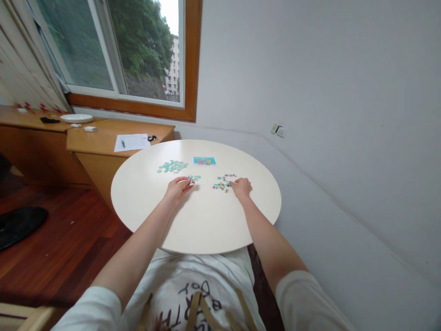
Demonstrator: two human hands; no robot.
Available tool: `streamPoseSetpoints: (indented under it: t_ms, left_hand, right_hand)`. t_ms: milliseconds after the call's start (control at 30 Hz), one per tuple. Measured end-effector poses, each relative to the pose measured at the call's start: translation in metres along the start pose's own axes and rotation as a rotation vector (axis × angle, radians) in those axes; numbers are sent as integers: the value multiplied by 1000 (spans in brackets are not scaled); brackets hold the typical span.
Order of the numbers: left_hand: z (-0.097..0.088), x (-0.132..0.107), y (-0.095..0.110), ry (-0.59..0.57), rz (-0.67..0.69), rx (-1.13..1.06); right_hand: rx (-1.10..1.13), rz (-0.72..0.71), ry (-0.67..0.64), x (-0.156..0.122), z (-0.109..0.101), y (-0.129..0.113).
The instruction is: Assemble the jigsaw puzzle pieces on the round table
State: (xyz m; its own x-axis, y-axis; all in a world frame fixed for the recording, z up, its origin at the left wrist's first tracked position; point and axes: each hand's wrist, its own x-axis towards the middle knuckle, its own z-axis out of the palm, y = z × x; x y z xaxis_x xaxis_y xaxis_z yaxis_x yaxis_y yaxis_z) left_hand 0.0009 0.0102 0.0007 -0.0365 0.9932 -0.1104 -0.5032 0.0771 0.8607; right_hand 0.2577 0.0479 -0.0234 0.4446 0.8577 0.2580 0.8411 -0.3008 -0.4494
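So the jigsaw pieces here look like thin card, which I'd guess makes them super light, fairly stiff and a bit slidey on that smooth white round worktop (203,220). Not really fragile, but the knobs could bend or fray if you force them. I'd take single ones by opposite edges, thumb and forefinger, and anything joined up flat from underneath or with support on both sides, since the joins could pop apart.

As for where stuff is: the middle cluster (195,178) sits right at the fingertips of the left hand (180,185), thumb and forefinger curled at its near left edge. Looks like a pinch, but at this size I can't swear it's actually gripping anything. The right cluster (222,185), more mixed in colour, lies just left of the right hand (241,185), whose fingertips reach its right edge. Fingers bent there, but whether a piece is caught between them, I can't make out.

The mint-green pile (172,166) is beyond the left hand and a little left of it, not touched by either. A picture card (204,161) lies just past the middle cluster.
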Motion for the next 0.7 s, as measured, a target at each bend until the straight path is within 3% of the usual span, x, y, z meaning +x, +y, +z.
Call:
streamPoseSetpoints:
  t_ms: [500, 700]
  left_hand:
    - [-2, 5, -4, 12, -11, 3]
    - [-1, 5, -4, 15, -5, 3]
  right_hand:
    - [153, -26, -37, -2, 0, 1]
    - [151, -81, 19, -3, 1, 2]
